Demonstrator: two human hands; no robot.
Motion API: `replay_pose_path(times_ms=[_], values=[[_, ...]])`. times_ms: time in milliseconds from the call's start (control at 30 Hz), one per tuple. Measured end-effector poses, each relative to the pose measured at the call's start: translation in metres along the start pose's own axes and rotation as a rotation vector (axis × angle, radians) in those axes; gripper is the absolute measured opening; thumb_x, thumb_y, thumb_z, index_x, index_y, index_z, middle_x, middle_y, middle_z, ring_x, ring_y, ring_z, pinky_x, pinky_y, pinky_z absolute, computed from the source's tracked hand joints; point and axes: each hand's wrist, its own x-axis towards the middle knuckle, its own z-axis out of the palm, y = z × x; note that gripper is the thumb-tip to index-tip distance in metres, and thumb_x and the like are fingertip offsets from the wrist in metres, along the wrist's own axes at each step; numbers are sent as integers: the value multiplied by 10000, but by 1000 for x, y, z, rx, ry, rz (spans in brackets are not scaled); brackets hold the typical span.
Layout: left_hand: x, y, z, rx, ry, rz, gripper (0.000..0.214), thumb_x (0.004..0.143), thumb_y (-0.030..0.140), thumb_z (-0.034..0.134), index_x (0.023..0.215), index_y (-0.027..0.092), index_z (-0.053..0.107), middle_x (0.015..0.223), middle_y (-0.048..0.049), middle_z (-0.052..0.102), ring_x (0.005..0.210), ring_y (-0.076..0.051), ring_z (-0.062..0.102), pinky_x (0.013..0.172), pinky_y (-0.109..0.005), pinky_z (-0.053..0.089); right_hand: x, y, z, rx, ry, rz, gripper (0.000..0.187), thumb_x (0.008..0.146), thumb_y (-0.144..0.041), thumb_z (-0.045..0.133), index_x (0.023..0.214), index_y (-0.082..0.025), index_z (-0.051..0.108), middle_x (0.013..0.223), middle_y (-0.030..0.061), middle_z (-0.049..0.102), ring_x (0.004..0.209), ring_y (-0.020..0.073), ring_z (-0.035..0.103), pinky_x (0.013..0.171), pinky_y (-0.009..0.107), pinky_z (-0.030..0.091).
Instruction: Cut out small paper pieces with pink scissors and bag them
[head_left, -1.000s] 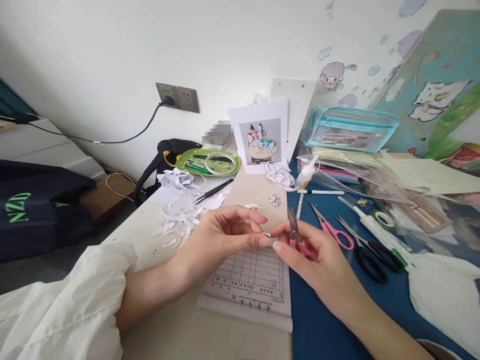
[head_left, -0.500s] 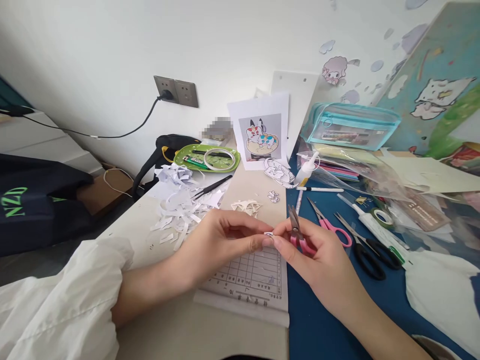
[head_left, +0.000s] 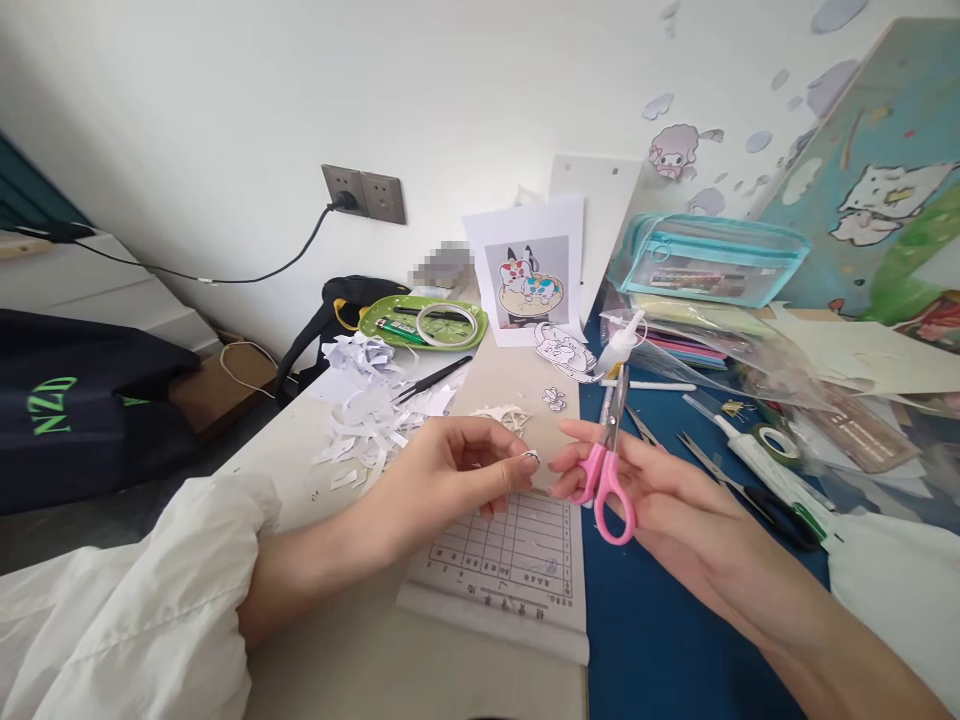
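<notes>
My left hand pinches a tiny white paper piece between thumb and forefinger. Just to its right, my right hand holds small pink-handled scissors, blades closed and pointing up and away, the handle loops resting loose on my fingers. Both hands hover over a ruled paper pad that lies where the beige table meets a blue mat.
White paper scraps and black tweezers lie at the left. A green tray holds a tape ring. A printed cartoon card leans at the back. Black scissors, a glue bottle and a glue pen lie on the right.
My right hand has turned the pink scissors upright so the handle loops show, and moved away from the paper piece. My left hand keeps its pinch.
</notes>
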Motion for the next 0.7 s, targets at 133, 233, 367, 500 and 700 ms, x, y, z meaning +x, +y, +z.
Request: replay_pose_path(times_ms=[133, 233, 367, 500, 700], values=[[0, 1, -1, -75, 13, 0, 146, 768, 266, 684, 732, 127, 659, 609, 29, 607, 494, -57, 497, 477, -156, 409, 2, -5, 4, -136, -93, 41, 321, 910, -187, 512, 1217, -281, 524, 1022, 8, 588, 935, 141, 590, 795, 270, 473], [-1, 2, 0, -98, 15, 8, 150, 766, 265, 686, 724, 124, 658, 609, 29, 608, 490, -54, 491, 470, -154, 409, 3, -5, 12, -235, -59, 45, 233, 883, -167, 530, 1092, -261, 572, 882, -22, 553, 827, 120, 570, 754, 245, 471], [-2, 3, -1, -114, 27, 26, 168, 763, 279, 696, 695, 135, 641, 595, 41, 595, 481, -47, 480, 458, -149, 395, 4, 1, 19, -370, 56, 111, 133, 765, -233, 678, 849, -221, 575, 679, -60, 469, 601, 99, 467, 579, 217, 427], [-4, 2, -2, -143, 64, 40, 176, 763, 288, 703, 686, 148, 629, 579, 54, 587, 473, -39, 464, 442, -134, 378, 3, 11, 24, -446, 78, 49, 245, 666, -335, 742, 714, -198, 545, 540, -82, 394, 511, 93, 352, 486, 222, 293], [-7, 4, 0, -189, 51, 77, 146, 778, 242, 686, 685, 144, 632, 571, 60, 576, 481, -29, 459, 451, -115, 384, -1, 19, 31, -566, 91, 5, 35, 701, -188, 615, 733, -197, 607, 547, -54, 476, 520, 105, 424, 502, 207, 359]])
